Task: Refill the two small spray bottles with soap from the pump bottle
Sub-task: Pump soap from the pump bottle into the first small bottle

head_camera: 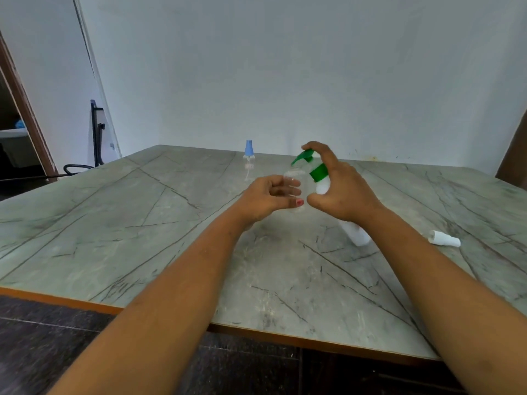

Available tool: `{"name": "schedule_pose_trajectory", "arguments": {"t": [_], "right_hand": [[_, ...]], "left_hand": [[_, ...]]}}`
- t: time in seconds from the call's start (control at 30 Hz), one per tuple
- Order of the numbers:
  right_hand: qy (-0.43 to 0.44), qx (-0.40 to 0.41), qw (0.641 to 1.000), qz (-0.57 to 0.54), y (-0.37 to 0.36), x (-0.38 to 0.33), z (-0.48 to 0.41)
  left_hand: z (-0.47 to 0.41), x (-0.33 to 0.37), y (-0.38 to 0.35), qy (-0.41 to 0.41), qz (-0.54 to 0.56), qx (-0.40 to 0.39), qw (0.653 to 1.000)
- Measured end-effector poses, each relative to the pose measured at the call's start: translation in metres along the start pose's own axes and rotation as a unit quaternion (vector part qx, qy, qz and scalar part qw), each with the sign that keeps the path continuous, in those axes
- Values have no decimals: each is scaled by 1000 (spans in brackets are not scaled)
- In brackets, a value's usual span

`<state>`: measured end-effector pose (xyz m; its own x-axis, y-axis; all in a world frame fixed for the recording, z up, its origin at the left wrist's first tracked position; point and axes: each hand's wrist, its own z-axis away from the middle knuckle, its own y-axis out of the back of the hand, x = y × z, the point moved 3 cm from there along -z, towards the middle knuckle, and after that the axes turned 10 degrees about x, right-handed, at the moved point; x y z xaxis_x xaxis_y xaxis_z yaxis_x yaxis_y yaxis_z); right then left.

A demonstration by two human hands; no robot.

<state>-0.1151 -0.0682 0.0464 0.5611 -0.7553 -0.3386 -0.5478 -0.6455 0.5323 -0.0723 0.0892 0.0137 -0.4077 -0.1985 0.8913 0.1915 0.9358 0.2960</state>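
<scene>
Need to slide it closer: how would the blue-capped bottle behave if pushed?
Probably tips easily: the blue-capped bottle stands tall and narrow on the table. Likely very light, since its clear body looks empty. Once down, its round body may roll.

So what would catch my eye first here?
The green-topped pump bottle, tilted at centre in the right hand, its spout just above a clear small bottle held by the left hand. Behind them stands a blue-capped spray bottle; a white spray cap lies far right.

Table (142,223): spray bottle (249,161), white cap (445,239).
</scene>
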Motion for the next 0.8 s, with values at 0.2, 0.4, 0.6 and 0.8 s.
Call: {"name": "schedule_pose_trajectory", "arguments": {"t": [0.2, 0.4, 0.6, 0.8], "right_hand": [[-29, 45, 991, -125, 5, -3, -3], [-50, 50, 989, -129, 3, -1, -1], [-49, 65, 986, -144, 3, -1, -1], [-61, 100, 974, -193, 6, -6, -1]], "left_hand": [[3, 16, -1, -69, 26, 55, 996], [3, 15, 2, -81, 18, 92, 992], [5, 16, 3, -91, 10, 125, 988], [8, 24, -2, -102, 47, 119, 986]]}}
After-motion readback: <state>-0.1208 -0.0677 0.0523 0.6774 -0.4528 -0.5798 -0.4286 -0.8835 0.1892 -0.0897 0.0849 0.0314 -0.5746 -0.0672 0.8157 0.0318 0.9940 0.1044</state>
